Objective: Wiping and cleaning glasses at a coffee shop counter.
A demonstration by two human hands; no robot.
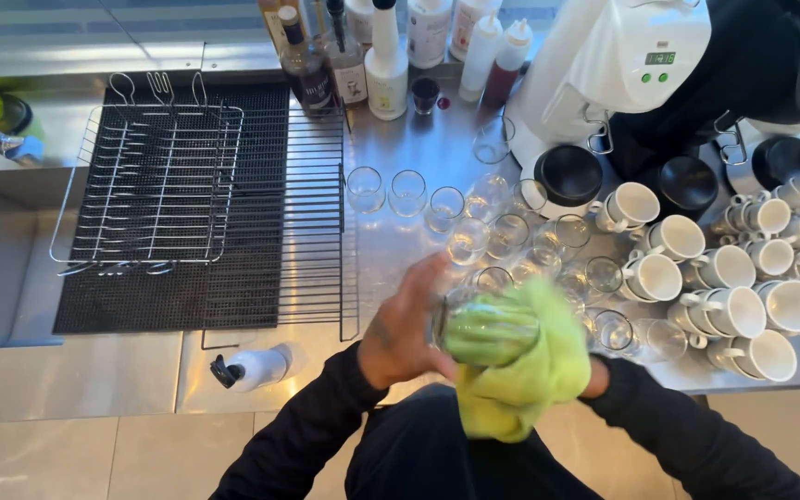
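While left hand (398,335) grips glass (474,326) | cloth (530,366) inside | counter edge (261,393) below

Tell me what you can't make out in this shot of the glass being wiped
Head view, the only one:
- Right hand: wrapped in the yellow-green cloth; its grip is hidden.
- Glass: blurred, with cloth stuffed inside; its cleanliness is unclear.
- Left hand: motion-blurred around the glass.
- Bottles at the back: tops cut off by the upper edge.

We wore long black sleeves that reached our wrists on both arms. Our left hand (406,331) was bare, with a dark marking near the wrist. Below, we wore dark clothing, also black.
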